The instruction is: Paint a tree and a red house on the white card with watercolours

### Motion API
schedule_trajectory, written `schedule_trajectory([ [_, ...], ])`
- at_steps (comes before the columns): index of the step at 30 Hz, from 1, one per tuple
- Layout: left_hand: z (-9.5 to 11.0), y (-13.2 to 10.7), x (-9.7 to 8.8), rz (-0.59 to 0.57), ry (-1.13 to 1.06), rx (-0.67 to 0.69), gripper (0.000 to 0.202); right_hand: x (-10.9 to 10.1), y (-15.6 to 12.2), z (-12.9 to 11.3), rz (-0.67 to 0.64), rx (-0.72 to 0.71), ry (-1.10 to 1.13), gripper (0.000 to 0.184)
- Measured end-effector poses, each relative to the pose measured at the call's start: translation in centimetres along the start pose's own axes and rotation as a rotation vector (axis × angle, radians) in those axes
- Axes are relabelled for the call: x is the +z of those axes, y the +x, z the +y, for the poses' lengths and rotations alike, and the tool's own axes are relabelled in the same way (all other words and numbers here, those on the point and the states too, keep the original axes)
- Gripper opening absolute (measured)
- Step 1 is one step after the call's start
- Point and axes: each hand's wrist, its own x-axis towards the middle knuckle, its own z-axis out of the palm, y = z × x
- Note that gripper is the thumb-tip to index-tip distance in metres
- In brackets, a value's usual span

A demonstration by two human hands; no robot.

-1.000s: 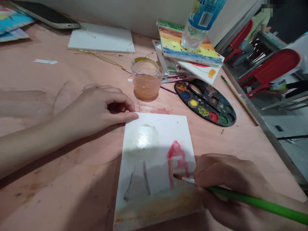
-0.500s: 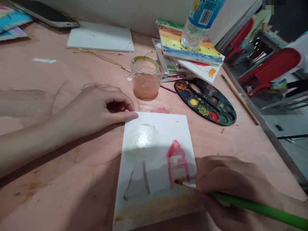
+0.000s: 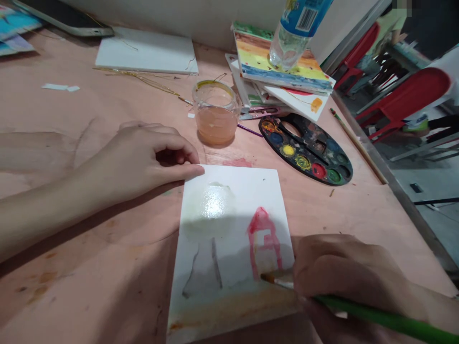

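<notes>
The right hand (image 3: 333,272) is closed firmly around a green brush (image 3: 376,315), and its tip touches the board (image 3: 229,200) just under the red house (image 3: 263,239). The left hand (image 3: 143,160) grasps nothing: its fingers curl loosely, and the thumb side presses on the top left edge of the board, probably to keep it from sliding. The board lies flat on the table (image 3: 89,272), between the two hands. The jar (image 3: 216,125) of pinkish water and the palette (image 3: 304,150) stand just beyond the board, likely so the brush can reach them easily. A bottle (image 3: 296,33) stands farther back, on a pile of painted boards.
</notes>
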Motion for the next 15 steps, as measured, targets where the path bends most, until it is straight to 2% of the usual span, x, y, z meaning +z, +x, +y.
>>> schedule_trajectory([
  [3, -0.13, -0.13, -0.06, 0.001, -0.009, 0.023, 0.031, -0.12, 0.10, 0.14, -0.026, 0.006, 0.005, 0.021],
  [9, -0.56, -0.17, -0.06, 0.008, -0.013, 0.059, 0.037, -0.17, 0.61, -0.01, 0.040, 0.025, -0.065, 0.019],
  [13, -0.46, -0.13, -0.02, -0.004, -0.004, 0.042, 0.038, 0.34, 0.17, 0.13, 0.153, -0.019, -0.061, 0.022],
  [15, -0.42, -0.12, -0.01, -0.006, 0.001, 0.035, 0.039, 0.23, -0.14, 0.17, 0.147, -0.011, -0.058, 0.021],
])
